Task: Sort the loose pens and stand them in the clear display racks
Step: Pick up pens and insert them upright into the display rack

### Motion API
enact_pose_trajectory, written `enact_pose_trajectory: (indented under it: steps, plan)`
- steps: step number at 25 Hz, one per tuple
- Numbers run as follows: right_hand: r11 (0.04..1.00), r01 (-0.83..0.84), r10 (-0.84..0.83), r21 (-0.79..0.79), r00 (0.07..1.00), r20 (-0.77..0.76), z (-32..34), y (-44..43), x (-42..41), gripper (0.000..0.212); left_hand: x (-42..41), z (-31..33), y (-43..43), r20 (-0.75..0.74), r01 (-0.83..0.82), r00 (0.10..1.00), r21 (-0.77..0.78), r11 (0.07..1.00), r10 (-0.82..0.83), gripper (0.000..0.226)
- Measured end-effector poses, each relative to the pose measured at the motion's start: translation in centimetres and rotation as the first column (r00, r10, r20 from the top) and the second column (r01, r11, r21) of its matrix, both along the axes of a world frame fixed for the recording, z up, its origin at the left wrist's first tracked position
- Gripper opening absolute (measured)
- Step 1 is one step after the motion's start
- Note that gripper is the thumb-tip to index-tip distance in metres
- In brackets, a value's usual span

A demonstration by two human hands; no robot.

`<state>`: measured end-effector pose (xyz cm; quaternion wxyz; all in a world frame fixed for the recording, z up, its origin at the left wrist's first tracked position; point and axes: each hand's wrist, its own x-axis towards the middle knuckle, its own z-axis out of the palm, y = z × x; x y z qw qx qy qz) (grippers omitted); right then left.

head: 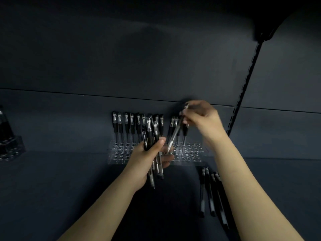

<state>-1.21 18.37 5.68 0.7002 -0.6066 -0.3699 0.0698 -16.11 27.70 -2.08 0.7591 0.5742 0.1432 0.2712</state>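
Dim light lay over a dark shelf (60, 180) and the dark back panel (121, 58) behind it. A slotted strip (246, 84) ran up the wall at the upper right of the frame.

At the middle of the frame, against the foot of the panel, stood a clear rack (191, 152) drilled with rows of holes. Its left half held a row of standing pens (126, 126), black-gripped and upright, one beside the next. A few more stood toward the rack's middle, partly hidden behind the right hand (203, 119).

The left hand (147, 157) was in front of the rack, fingers and thumb curled round a bundle of pens (155, 134). It held them roughly upright, the tops rising in front of the standing row and the lower ends sticking out below the palm.

The right hand was raised above the rack's middle, just right of the bundle. It pinched the top of a single pen (173, 136) between thumb and fingertips. That pen slanted down and to the left, its lower end over the rack close by the left thumb. Whether its tip sat in a hole I could not tell.

At the lower right, four loose pens (211, 193) lay flat on the shelf, side by side, pointing toward the rack and partly covered by the right forearm. At the far left edge stood a second rack (10, 145) with dark pens in it, blurred and cut off by the frame.
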Motion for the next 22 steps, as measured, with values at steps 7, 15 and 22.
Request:
enact_pose_trajectory:
  steps: [7, 15, 22]
  plan:
    - [0.883, 0.454, -0.468, 0.119, 0.832, 0.299, 0.0, -2.2, 3.4, 0.018, 0.3, -0.4, -0.3, -0.065, 0.058, 0.997, 0.1, 0.993, -0.052, 0.023]
    - [0.903, 0.427, -0.409, 0.041, 0.828, 0.383, -1.1, -1.4, 3.7, 0.022, 0.6, -0.4, -0.5, -0.017, 0.047, 0.999, 0.097, 0.994, -0.045, 0.022]
    - [0.842, 0.471, -0.241, -0.261, 0.764, 0.599, -1.6, -1.2, 3.6, 0.004, 0.2, -0.1, -0.3, 0.001, 0.03, 1.0, 0.135, 0.99, -0.031, 0.017]
